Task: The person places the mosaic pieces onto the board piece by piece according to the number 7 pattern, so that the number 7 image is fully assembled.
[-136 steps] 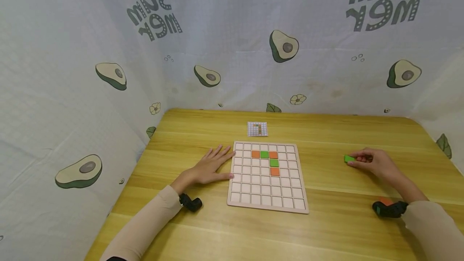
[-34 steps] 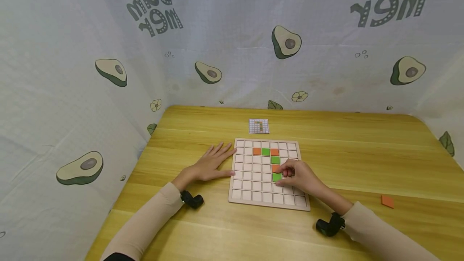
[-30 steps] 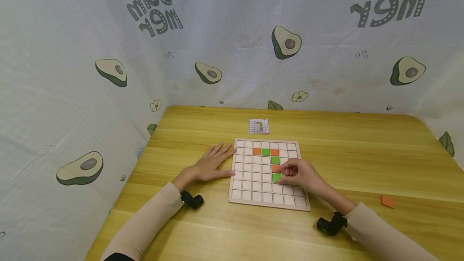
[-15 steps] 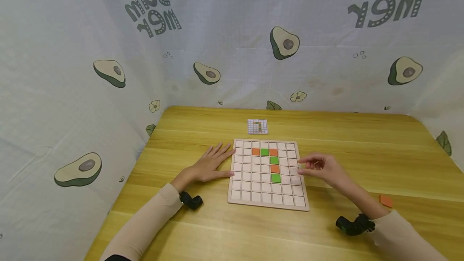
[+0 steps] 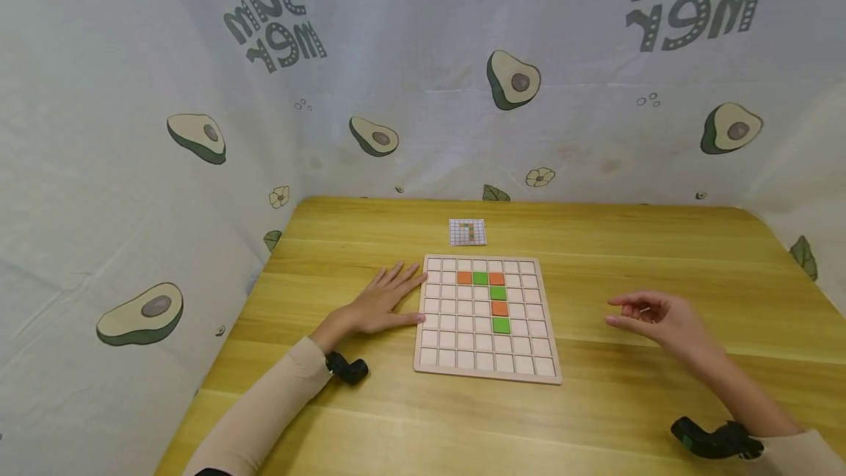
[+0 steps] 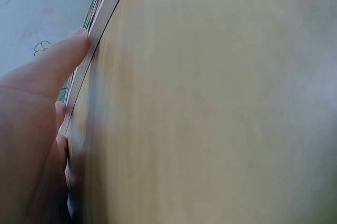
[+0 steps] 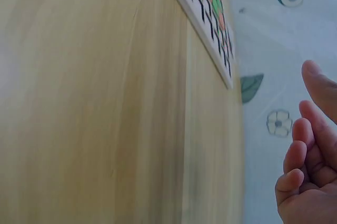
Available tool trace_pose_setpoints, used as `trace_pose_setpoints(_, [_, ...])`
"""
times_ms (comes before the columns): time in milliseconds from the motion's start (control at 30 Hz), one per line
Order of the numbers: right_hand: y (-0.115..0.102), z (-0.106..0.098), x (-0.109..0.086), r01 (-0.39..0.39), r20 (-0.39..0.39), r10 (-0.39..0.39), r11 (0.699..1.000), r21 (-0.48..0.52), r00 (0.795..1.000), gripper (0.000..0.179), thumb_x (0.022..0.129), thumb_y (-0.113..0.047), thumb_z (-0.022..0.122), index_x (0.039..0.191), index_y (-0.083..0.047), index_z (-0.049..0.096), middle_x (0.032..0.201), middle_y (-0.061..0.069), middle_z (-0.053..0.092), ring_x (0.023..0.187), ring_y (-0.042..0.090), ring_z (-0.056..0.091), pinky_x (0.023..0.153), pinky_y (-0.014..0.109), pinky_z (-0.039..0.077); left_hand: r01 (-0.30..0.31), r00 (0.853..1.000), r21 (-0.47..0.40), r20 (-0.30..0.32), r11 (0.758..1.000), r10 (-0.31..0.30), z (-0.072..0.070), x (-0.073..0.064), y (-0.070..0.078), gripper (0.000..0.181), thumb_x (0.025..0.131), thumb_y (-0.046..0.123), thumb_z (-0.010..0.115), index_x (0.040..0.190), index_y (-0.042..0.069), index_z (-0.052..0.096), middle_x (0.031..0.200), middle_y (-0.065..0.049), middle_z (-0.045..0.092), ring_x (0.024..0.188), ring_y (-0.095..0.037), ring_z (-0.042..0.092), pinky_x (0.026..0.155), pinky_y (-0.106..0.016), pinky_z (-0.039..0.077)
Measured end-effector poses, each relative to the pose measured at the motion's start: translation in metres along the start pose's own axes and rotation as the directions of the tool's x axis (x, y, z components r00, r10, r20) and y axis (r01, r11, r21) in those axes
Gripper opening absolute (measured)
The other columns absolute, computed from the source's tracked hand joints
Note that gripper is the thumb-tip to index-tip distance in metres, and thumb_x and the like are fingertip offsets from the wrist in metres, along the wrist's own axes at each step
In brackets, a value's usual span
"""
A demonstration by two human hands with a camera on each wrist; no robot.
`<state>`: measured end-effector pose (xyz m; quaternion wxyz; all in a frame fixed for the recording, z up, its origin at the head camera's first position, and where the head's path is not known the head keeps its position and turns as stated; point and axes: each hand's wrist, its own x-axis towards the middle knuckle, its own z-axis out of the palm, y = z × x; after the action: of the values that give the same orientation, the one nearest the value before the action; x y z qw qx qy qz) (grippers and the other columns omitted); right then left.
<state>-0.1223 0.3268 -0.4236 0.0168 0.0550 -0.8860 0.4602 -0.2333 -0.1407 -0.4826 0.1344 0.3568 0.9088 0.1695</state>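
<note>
A pale wooden grid board (image 5: 463, 347) lies on the table, with a row of coloured square tiles that turns down into a column. Orange and green alternate along it, ending in a green tile (image 5: 501, 325). My left hand (image 5: 374, 308) lies flat with spread fingers, its thumb and fingertips at the board's left edge; the left wrist view shows the thumb (image 6: 68, 50) against that edge. To the right of the board, my right hand (image 5: 661, 318) hovers over the table with thumb and fingers apart, holding nothing. The loose orange tile is hidden behind the right forearm.
Behind the board lies a small printed card (image 5: 467, 232) with a coloured grid pattern. A white curtain (image 5: 423, 57) printed with avocados hangs along the back and left of the wooden table (image 5: 595, 241).
My right hand carried a green tile to the board, left it at the column's lower end, and drew back to the right without it. The left hand stayed in place.
</note>
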Motion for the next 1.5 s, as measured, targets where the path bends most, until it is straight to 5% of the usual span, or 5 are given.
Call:
trace_pose_setpoints(367, [0.034,-0.035,-0.038,-0.168,-0.068,0.169,0.985,0.029,0.983,0.015,0.092,-0.013,0.074,0.107,-0.016,0.078,0.081,-0.010,0.063,0.067,0.011,0.059,0.048,0.027,0.045,-0.001,1.000,-0.003,0.005,1.000,0.001,-0.001,-0.001,0.002,0.084,0.097,0.068,0.042,0.162,0.028,0.008,0.168,-0.002,0.000,0.152,-0.027,-0.007,0.119,-0.049,-0.006])
trace_pose_setpoints(733, [0.072,-0.059,-0.066,-0.267,-0.107,0.256,0.957,-0.113,0.961,0.014,0.092,-0.025,0.075,0.106,-0.022,0.077,0.083,-0.025,0.064,0.072,-0.003,0.060,0.059,0.016,0.048,-0.006,1.000,-0.007,-0.002,1.000,0.006,0.000,-0.001,0.001,0.083,0.097,0.067,0.042,0.162,0.027,0.009,0.168,-0.003,0.001,0.152,-0.027,-0.007,0.119,-0.050,-0.005])
trace_pose_setpoints(1000, [0.084,-0.059,-0.072,-0.323,-0.135,0.303,0.933,-0.160,0.943,0.036,0.090,-0.029,0.077,0.109,0.001,0.074,0.080,-0.017,0.062,0.066,0.006,0.055,0.056,0.022,0.047,0.006,1.000,-0.004,0.011,1.000,-0.006,-0.001,0.000,0.001,0.084,0.097,0.069,0.042,0.162,0.029,0.007,0.167,0.000,-0.002,0.152,-0.025,-0.009,0.119,-0.048,-0.007])
trace_pose_setpoints(1267, [0.091,-0.058,-0.074,-0.305,-0.137,0.283,0.934,-0.185,0.949,0.039,0.089,-0.027,0.078,0.108,0.006,0.072,0.081,-0.023,0.061,0.066,0.005,0.054,0.056,0.022,0.047,0.008,1.000,-0.001,0.012,1.000,-0.008,0.000,0.001,0.000,0.084,0.096,0.070,0.041,0.162,0.030,0.006,0.167,0.001,-0.002,0.152,-0.025,-0.009,0.119,-0.047,-0.007])
trace_pose_setpoints(1500, [0.096,-0.057,-0.076,-0.259,-0.142,0.234,0.946,-0.195,0.962,0.016,0.087,-0.022,0.080,0.099,-0.012,0.077,0.079,-0.020,0.060,0.065,0.005,0.053,0.055,0.021,0.047,0.001,1.000,-0.014,0.007,1.000,-0.001,-0.002,-0.002,0.002,0.083,0.098,0.067,0.043,0.162,0.027,0.008,0.167,-0.001,-0.001,0.152,-0.026,-0.009,0.119,-0.049,-0.006])
